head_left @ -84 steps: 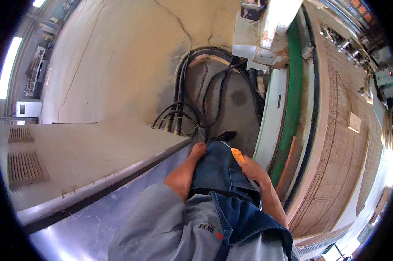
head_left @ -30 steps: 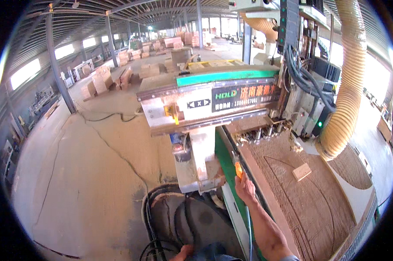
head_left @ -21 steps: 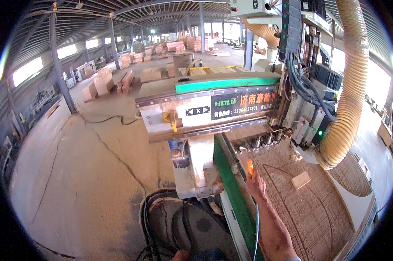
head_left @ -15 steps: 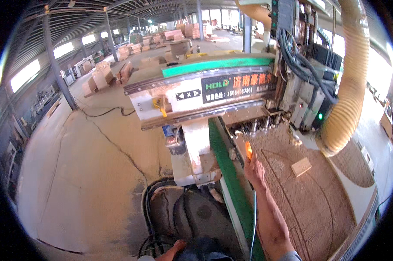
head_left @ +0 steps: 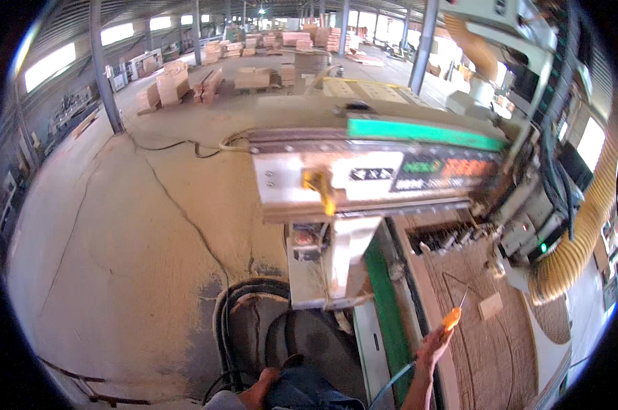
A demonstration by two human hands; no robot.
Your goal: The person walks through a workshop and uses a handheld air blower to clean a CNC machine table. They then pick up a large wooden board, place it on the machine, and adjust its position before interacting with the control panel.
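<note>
Right hand [head_left: 433, 347] wrapped around an orange-handled tool [head_left: 452, 318] by the table's left edge

The fingers of the right hand are curled together around the lower part of the orange handle, clamped on it, with the upper part of the handle standing clear of the fist. From the handle a thin metal shaft points toward the far edge of the brown, dusty machine table [head_left: 483, 348], leaning slightly right. In this view, hand and tool appear over the left side of the table; the shaft's tip shows just left of a small pale wooden block [head_left: 490, 306], apart from it. Whether the tip touches the surface cannot be told. A pale blue hose [head_left: 395, 378] curves out from below the right hand.

The left hand [head_left: 266, 377] is low in the view, well left of the table's left edge, against or just beside the blue denim [head_left: 312, 391] over the person's legs. Its fingers are too hidden to tell whether they are apart or together.

A green strip [head_left: 385, 294] runs alongside the table's left edge. Near the far edge stands a row of metal holders [head_left: 456, 239], blurred. Black cables [head_left: 221, 328] loop on the floor, left of the machine.
</note>
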